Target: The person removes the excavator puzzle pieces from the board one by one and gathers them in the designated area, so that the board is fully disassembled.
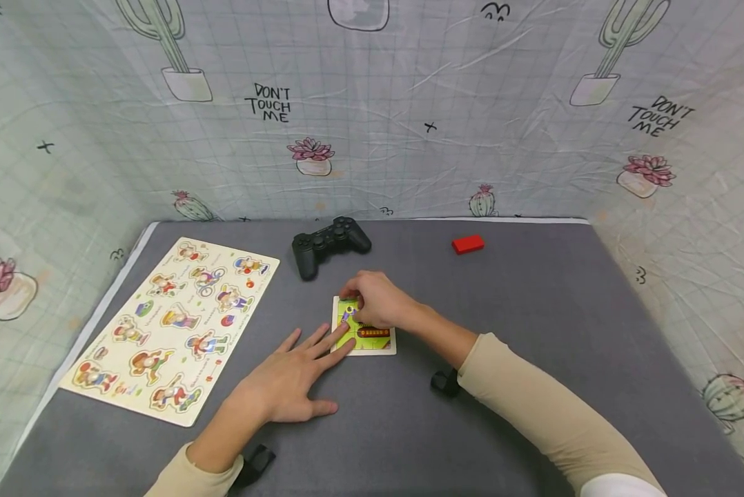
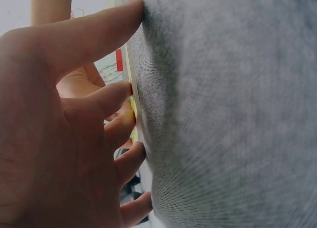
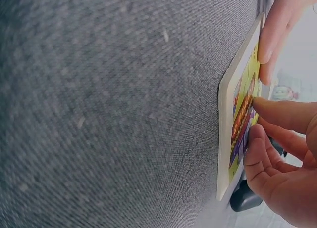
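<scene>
Creased pale cloth [image 1: 378, 83], printed with a grid, potted plants [image 1: 314, 166] and lettering [image 1: 269, 103], surrounds a grey worktop [image 1: 533, 297] on three sides. The light is soft.

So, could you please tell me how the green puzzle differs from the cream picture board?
The green puzzle is much smaller than the cream picture board. The left hand and right hand partly cover the green puzzle, while the cream picture board is uncovered. Both have pale edges and lie on the gray tabletop.

Small board [image 1: 373, 339] yellow-green, whitish border; red block [image 1: 468, 244]; black gamepad [image 1: 330, 243]
</scene>
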The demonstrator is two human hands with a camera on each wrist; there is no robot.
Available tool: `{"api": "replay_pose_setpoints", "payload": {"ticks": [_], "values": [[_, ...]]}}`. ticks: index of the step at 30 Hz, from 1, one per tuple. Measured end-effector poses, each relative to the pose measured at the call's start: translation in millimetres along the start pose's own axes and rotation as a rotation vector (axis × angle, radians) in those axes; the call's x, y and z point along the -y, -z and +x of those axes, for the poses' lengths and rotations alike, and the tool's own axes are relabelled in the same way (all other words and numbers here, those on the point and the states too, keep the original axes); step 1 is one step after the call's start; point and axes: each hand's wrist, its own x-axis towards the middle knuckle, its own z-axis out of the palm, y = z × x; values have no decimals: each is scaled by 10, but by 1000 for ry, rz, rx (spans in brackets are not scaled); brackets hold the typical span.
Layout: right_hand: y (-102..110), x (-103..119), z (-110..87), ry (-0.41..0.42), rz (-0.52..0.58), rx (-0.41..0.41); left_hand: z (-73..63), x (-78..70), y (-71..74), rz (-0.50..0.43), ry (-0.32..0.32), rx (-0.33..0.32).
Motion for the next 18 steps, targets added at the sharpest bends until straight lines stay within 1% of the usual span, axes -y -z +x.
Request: {"api": "replay_pose_setpoints", "payload": {"ticks": [4, 12, 18], "values": [[-4, 0, -2, -1, 10, -6, -4, -3, -2, -4, 3, 1], [3, 3, -36, -15, 25, -43, 14, -18, 3, -20, 2, 9], [3, 24, -8, -23, 42, -49, 1, -15, 15, -10, 13, 9]]}}
